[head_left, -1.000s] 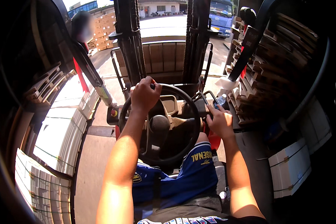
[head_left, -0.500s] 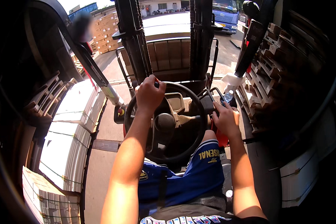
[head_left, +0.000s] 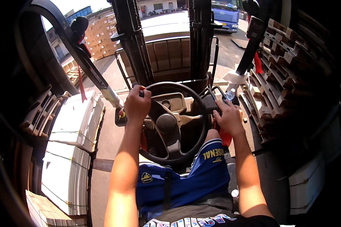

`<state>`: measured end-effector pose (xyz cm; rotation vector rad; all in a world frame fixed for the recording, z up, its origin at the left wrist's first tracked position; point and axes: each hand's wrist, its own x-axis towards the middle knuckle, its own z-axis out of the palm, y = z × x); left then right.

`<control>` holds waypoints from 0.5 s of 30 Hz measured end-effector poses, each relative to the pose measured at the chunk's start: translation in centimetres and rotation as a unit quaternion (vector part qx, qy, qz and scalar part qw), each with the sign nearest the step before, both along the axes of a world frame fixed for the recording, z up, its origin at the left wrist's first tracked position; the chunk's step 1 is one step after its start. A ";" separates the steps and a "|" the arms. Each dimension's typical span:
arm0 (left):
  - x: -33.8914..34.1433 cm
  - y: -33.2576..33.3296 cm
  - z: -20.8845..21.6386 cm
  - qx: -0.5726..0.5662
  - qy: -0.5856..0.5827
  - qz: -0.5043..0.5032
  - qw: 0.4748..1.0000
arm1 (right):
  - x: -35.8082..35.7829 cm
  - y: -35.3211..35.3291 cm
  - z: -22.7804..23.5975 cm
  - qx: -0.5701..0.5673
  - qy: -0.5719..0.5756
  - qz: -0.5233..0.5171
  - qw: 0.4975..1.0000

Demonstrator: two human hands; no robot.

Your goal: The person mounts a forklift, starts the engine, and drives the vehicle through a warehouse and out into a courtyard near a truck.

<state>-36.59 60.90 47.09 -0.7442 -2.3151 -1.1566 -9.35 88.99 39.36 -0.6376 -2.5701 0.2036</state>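
A left hand [head_left: 138,106] wraps the knob [head_left: 141,93] of a steering wheel [head_left: 167,123] extending to its right, while the right hand [head_left: 230,116] lies at levers [head_left: 211,94] just ahead, grip unclear, a clear bottle [head_left: 230,94] beyond.

1. Head view: left fisheye, worn on my head, facing forward and down.
2. Near: my lap [head_left: 182,187], forearms [head_left: 127,162] entering from the lower edge, steering wheel [head_left: 166,123] about centre.
3. Far, along top: blue truck [head_left: 224,16]. Corners dark.
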 end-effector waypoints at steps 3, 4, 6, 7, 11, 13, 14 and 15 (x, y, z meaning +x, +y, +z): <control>-4.5 1.0 -0.8 0.017 -0.010 0.005 1.000 | -4.4 3.2 0.7 -0.125 0.085 0.051 0.987; -6.1 1.8 -1.1 0.027 -0.002 0.000 1.000 | -6.0 5.1 0.6 -0.172 0.124 0.072 0.975; -9.1 3.5 -1.6 0.044 0.013 -0.009 0.999 | -9.3 8.3 -0.3 -0.117 0.073 0.043 0.989; -10.3 4.4 -1.7 0.044 -0.003 -0.003 0.999 | -10.8 9.5 -0.7 -0.098 0.033 0.018 0.994; -15.3 6.7 -3.0 0.060 0.008 0.001 0.998 | -15.1 12.0 -2.1 -0.179 0.058 0.008 0.982; -18.5 8.7 -3.4 0.078 0.018 -0.005 0.997 | -17.1 13.4 -3.3 -0.213 0.098 0.007 0.972; -20.2 9.8 -3.6 0.082 0.026 -0.002 0.996 | -18.3 14.3 -4.4 -0.188 0.097 0.001 0.977; -21.9 10.9 -4.1 0.086 0.034 0.002 0.996 | -19.5 15.1 -5.2 -0.175 0.096 0.000 0.980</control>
